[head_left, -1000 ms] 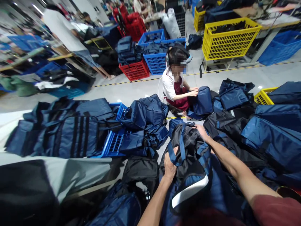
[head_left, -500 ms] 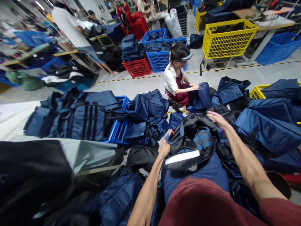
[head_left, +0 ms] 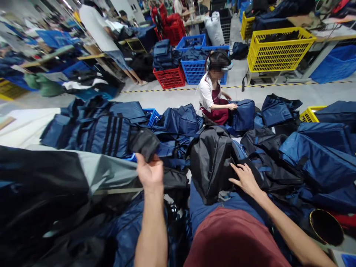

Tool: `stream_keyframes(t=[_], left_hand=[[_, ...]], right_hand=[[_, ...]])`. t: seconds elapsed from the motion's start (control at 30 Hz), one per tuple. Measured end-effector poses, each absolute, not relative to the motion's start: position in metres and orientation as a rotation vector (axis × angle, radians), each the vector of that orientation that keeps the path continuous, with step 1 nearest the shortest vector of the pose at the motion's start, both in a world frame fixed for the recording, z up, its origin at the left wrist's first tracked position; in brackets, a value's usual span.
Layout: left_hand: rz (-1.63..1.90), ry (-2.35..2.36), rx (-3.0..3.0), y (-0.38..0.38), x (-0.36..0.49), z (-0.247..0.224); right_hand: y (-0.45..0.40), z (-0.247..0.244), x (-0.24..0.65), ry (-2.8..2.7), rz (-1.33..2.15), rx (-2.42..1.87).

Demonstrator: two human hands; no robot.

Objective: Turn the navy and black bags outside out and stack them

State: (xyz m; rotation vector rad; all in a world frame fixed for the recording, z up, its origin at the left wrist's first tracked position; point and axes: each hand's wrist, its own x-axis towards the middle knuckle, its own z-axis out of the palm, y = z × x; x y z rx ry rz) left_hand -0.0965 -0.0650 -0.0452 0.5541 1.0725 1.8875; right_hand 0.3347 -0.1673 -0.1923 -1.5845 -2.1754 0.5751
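A black backpack (head_left: 211, 163) stands across my lap, its smooth dark panel facing me. My left hand (head_left: 151, 171) is held out to the left of it, palm up, with the fingers closed on a black fabric flap (head_left: 145, 142). Whether this flap joins the backpack, I cannot tell. At the backpack's right side is my right hand (head_left: 245, 178), fingers spread, the fingertips at the black fabric and gripping nothing.
Navy bags lie in a pile (head_left: 319, 148) on the right and in a stack (head_left: 102, 129) at the left. A co-worker (head_left: 213, 92) sits ahead, hands on a navy bag (head_left: 243, 114). Behind are a red crate (head_left: 169, 78) and a yellow crate (head_left: 280, 50).
The backpack has turned, so its black panel replaces the side with the white strip. My left hand has moved left and taken the flap; my right hand has come down closer to me.
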Motion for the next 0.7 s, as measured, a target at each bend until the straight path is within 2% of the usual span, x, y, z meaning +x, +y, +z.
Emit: stream_keyframes(t=[0.1,0.23,0.33,0.43,0.53,0.7], left_hand=[[1.821,1.139,0.342,-0.061,-0.108,-0.046],[1.313,1.299,0.269,-0.101,-0.021,-0.089],[1.066,1.406,0.787,-0.129,0.061,-0.119],[0.813,1.605,1.347,-0.132,0.114,-0.135],[0.666,1.76,1.596,-0.119,0.126,-0.151],[0.619,1.64,1.625,-0.083,0.09,-0.174]], right_hand=[[-0.164,-0.215,0.366,-1.916,0.564,-1.739],[-0.126,-0.209,0.388,-1.641,0.487,-1.776],[-0.077,-0.199,0.39,-1.54,0.421,-1.79],[-0.02,-0.192,0.382,-1.512,0.499,-1.841],[0.026,-0.189,0.369,-1.575,0.657,-1.856],[0.044,-0.191,0.356,-1.455,0.883,-2.065]])
